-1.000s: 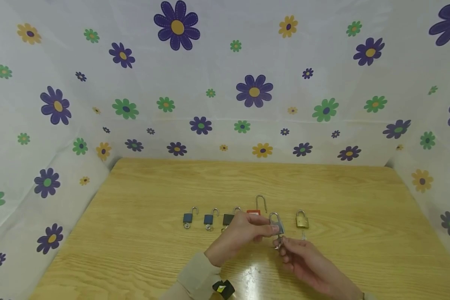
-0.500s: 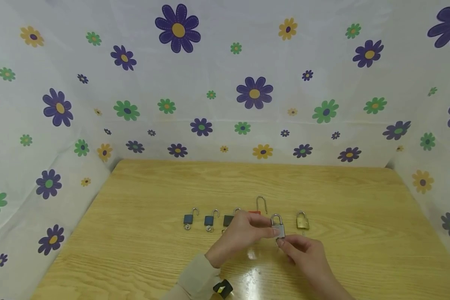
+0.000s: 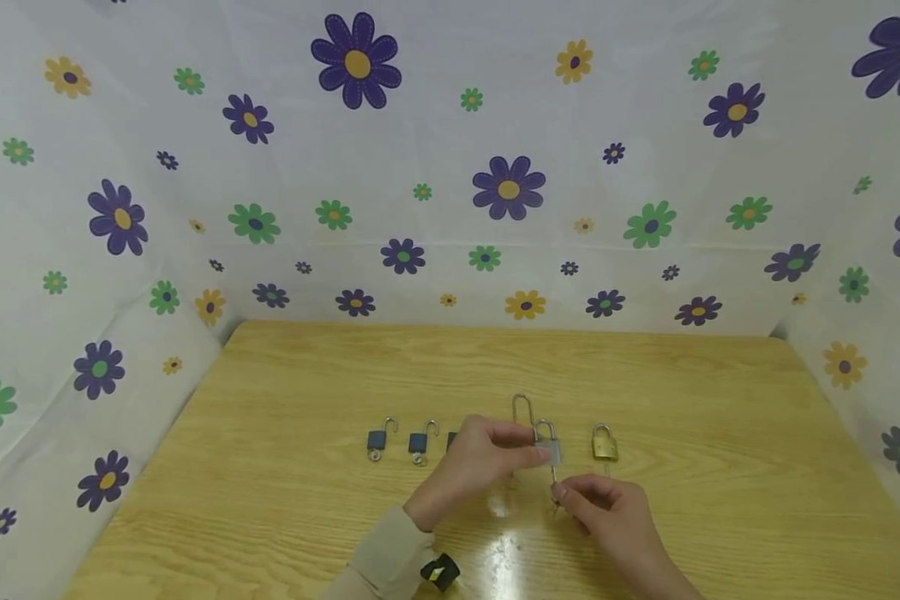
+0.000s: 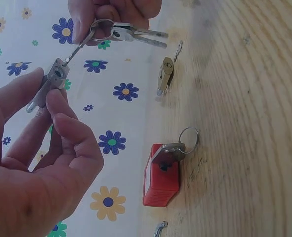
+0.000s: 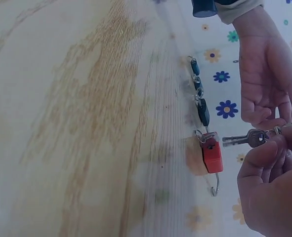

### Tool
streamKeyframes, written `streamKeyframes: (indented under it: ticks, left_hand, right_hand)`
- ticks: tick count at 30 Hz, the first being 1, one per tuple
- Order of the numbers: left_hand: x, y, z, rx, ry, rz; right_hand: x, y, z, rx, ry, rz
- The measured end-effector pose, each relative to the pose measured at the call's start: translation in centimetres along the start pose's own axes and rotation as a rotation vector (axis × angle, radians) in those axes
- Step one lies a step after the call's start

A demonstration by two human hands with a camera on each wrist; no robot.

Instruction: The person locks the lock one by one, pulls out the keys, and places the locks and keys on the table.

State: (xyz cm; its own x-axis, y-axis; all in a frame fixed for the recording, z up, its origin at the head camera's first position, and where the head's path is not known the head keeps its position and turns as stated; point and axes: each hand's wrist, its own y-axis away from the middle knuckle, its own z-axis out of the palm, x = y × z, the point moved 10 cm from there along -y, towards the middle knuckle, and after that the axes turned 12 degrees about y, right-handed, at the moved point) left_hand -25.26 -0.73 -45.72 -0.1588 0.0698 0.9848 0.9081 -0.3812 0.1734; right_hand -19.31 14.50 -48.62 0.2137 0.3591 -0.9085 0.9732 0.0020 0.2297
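My left hand (image 3: 474,462) grips a silver padlock (image 3: 551,452) between thumb and fingers, its closed shackle up and away from me in the head view. Just below it, my right hand (image 3: 609,507) pinches a key (image 4: 79,49). In the left wrist view the key's tip lies right at the padlock's keyhole face, with the shaft showing between the two hands. More keys (image 4: 138,35) hang from the same ring by the right fingers. A red padlock (image 4: 161,180) with a key in it is mostly hidden behind my left hand in the head view.
Two blue padlocks (image 3: 377,439) with raised shackles lie left on the wooden table (image 3: 285,517), beside a dark one (image 3: 452,439) partly covered by my hand. Rightward lies a brass padlock (image 3: 604,447) with its shackle down. A flowered cloth (image 3: 420,150) surrounds the table.
The padlock has gone from tilted to more upright, then shifted slightly left. My right hand rose to its underside, then dropped a little, so the key's shaft now shows below the padlock.
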Motion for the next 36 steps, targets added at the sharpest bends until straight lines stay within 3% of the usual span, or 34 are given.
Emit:
streamKeyframes:
  ticks: [9,16,23,32,36]
  left_hand:
    - [-0.4,-0.5,-0.7,0.013,0.032,0.028]
    - [-0.4,-0.4,-0.8,0.028,0.03,0.021]
    - [-0.8,-0.4,-0.8,0.025,0.03,0.029]
    - [-0.7,-0.3,-1.2,0.046,-0.01,0.033]
    - [-0.7,-0.1,-1.3,0.049,-0.012,0.029]
  right_hand:
    - [1.0,-0.1,-0.1,-0.016,0.065,0.07]
    - [2.2,-1.2,-1.5,0.072,0.222,0.128]
    - [0.8,-2.5,-1.9,0.11,0.516,-0.025]
    - [-0.8,-3.3,-1.1,0.073,0.686,-0.136]
    - [-0.7,-3.5,-0.7,0.055,0.703,-0.133]
